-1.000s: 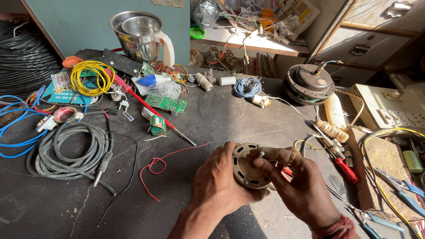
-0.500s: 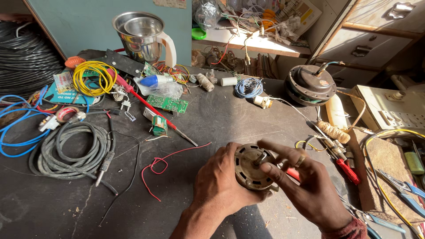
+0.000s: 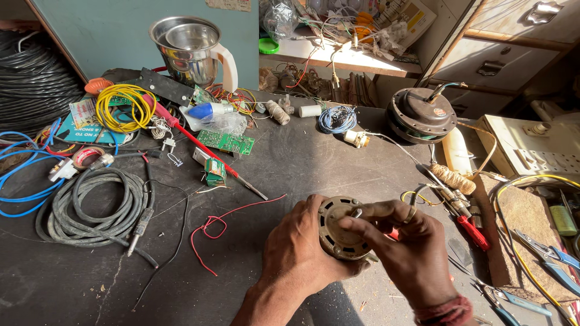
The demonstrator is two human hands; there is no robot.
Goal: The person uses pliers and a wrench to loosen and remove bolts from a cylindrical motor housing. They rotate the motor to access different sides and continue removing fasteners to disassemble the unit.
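My left hand [image 3: 299, 253] cups a small round metal motor [image 3: 339, 229] from the left and below, holding it above the dark workbench [image 3: 290, 163]. My right hand [image 3: 408, 244] reaches over from the right, its thumb and fingers pinching the short shaft stub at the middle of the motor's face. A ring sits on one right finger and a red thread band circles that wrist. A red-handled tool peeks out behind my right hand. The motor's underside is hidden by my palms.
A red wire [image 3: 214, 226] lies loose left of my hands. A long red-handled screwdriver [image 3: 205, 148], green circuit board [image 3: 226, 142], grey cable coil [image 3: 96, 205], yellow wire coil [image 3: 124, 105], steel mixer jar [image 3: 190, 48], a larger motor [image 3: 420, 115] and pliers [image 3: 553, 259] crowd the bench.
The motor has been turned in my hands so its round face shows more. My right fingers have shifted onto the shaft at its middle. The bench items have not moved.
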